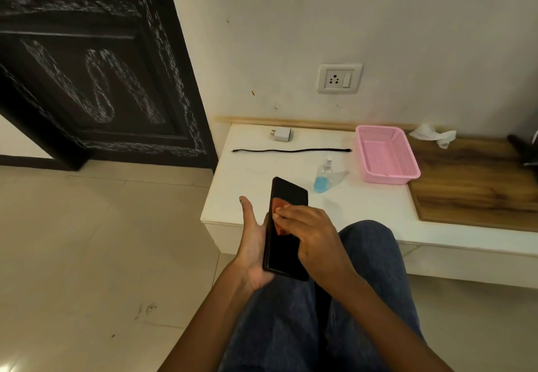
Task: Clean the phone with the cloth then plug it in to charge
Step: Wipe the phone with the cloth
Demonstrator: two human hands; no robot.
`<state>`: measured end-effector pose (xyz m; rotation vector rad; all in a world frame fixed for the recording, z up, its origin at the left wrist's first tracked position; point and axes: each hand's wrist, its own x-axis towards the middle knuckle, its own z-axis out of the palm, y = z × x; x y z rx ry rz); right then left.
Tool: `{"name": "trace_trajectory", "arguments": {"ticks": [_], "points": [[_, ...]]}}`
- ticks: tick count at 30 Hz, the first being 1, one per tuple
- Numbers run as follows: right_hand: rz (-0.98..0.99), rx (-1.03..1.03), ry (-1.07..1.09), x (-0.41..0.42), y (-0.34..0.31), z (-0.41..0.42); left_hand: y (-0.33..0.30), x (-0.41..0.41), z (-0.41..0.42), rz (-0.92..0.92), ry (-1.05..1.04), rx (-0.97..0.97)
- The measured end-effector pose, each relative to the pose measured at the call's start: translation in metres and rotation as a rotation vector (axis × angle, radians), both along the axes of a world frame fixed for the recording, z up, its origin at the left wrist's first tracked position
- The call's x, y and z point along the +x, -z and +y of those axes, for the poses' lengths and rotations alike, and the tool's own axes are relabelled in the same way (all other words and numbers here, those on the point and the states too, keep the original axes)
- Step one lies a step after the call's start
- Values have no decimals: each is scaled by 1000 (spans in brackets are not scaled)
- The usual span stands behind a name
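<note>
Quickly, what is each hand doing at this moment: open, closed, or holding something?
Left hand: cradles the black phone, thumb out.
Right hand: closed on the orange cloth, pressing it to the screen.

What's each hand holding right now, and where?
Left hand cradles the phone along its left edge and back. Right hand presses the orange cloth on the screen with its fingers.

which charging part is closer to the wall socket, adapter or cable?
The white plug adapter. It lies near the back edge of the white tabletop, left of and below the white wall socket; the black cable lies stretched out just in front.
</note>
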<state>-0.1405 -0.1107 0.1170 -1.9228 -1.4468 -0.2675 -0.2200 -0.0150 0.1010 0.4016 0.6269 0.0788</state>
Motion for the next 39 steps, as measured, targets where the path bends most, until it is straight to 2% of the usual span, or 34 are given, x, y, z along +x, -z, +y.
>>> {"name": "trace_trajectory", "arguments": {"ticks": [7, 13, 20, 25, 31, 36, 39], "points": [[21, 8, -131, -25, 10, -15, 4, -4, 5, 134, -20, 37], [22, 20, -26, -12, 2, -1, -2, 0, 1, 89, -26, 7], [28, 13, -199, -36, 18, -18, -2, -11, 9, 141, 24, 57], [60, 10, -77, -20, 6, -7, -5, -3, 8, 163, -50, 42], [-1, 2, -228, -36, 15, -19, -3, -9, 14, 167, -6, 71], [27, -8, -107, -19, 10, -10, -7, -3, 12, 141, -28, 19], [19, 5, -146, -32, 16, -14, -7, -5, 15, 117, -40, 15]]}}
